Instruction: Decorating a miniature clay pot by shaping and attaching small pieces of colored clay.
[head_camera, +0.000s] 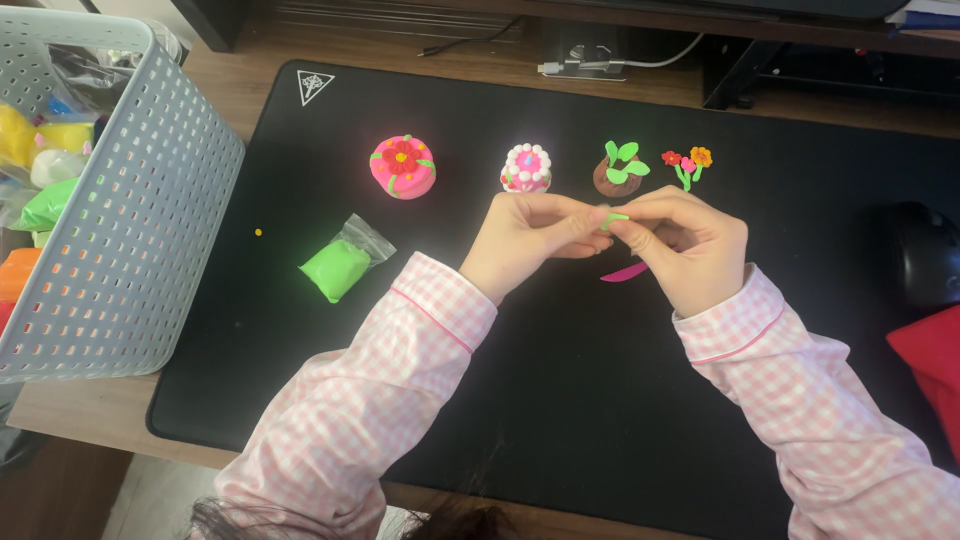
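Gray perforated basket (150, 220) w/ clay packs at 9 o'clock. Bagged green clay (338, 268) nr centre-left. Pink cake model (403, 166), white cake model (526, 168) at 12. Black mat (560, 400) under all.

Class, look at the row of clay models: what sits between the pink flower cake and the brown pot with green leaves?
In the head view, a small white-beaded pink cake sits between the pink flower cake and the brown pot.

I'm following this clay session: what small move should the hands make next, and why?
Probably keep pinching the small green clay strip into a leaf or stem: the left hand and right hand hold it between fingertips, above the black mat, unattached to any finished figure.
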